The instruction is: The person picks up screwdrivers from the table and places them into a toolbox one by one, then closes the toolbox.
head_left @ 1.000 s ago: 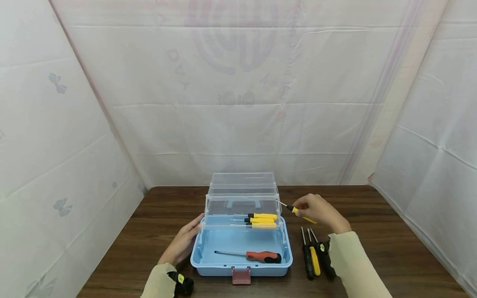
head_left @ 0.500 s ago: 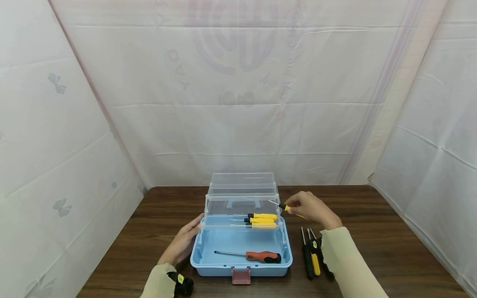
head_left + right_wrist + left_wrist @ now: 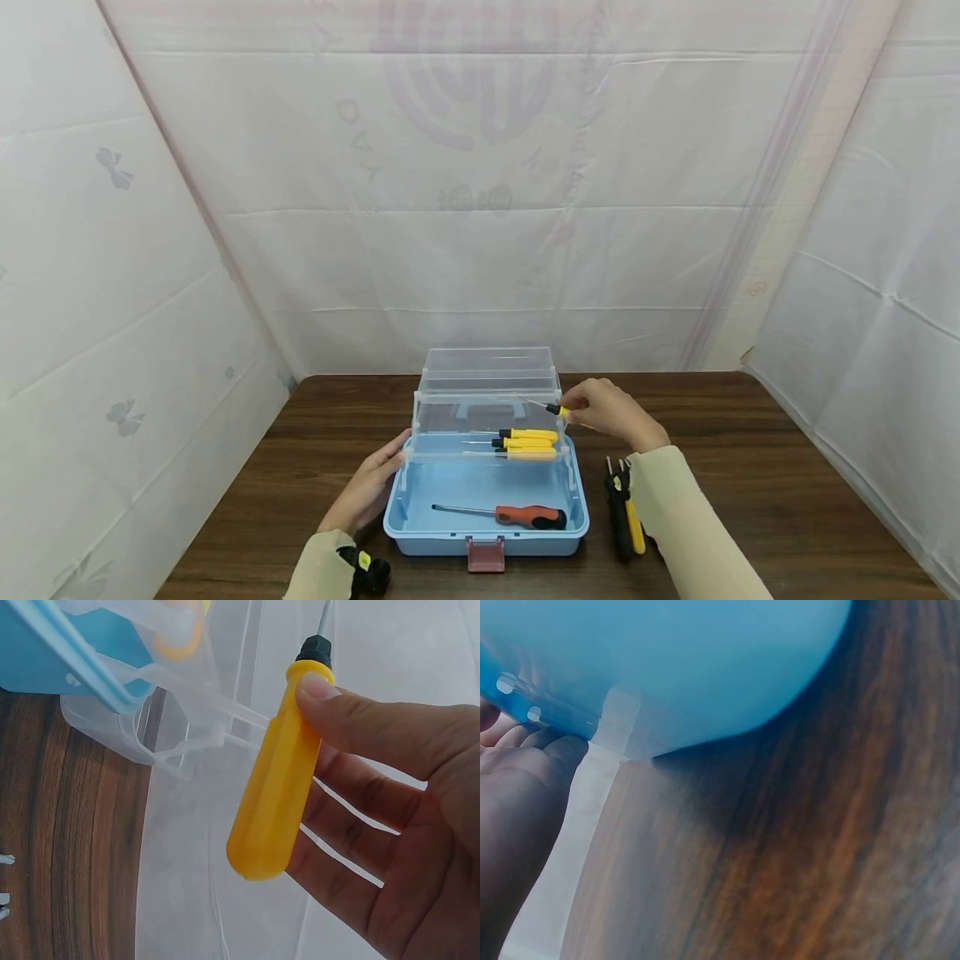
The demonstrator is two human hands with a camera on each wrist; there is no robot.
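A light blue toolbox (image 3: 577,525) stands open on the dark wood table, with clear fold-out trays (image 3: 487,392) raised behind it. My right hand (image 3: 611,412) pinches a yellow-handled screwdriver (image 3: 281,776), its shaft pointing left over the tray's right end (image 3: 540,406). Several yellow-handled screwdrivers (image 3: 525,443) lie in the lower clear tray. An orange-and-black screwdriver (image 3: 517,516) lies in the blue base. My left hand (image 3: 369,487) rests with straight fingers against the box's left wall (image 3: 667,667).
More screwdrivers (image 3: 626,517), black and yellow, lie on the table right of the box, partly hidden by my right sleeve. A red latch (image 3: 486,554) sits at the box's front. White sheeting walls in the table on three sides.
My right hand has carried the yellow screwdriver left and slightly up, from beside the box to over the clear tray's right end. The left hand has stayed put.
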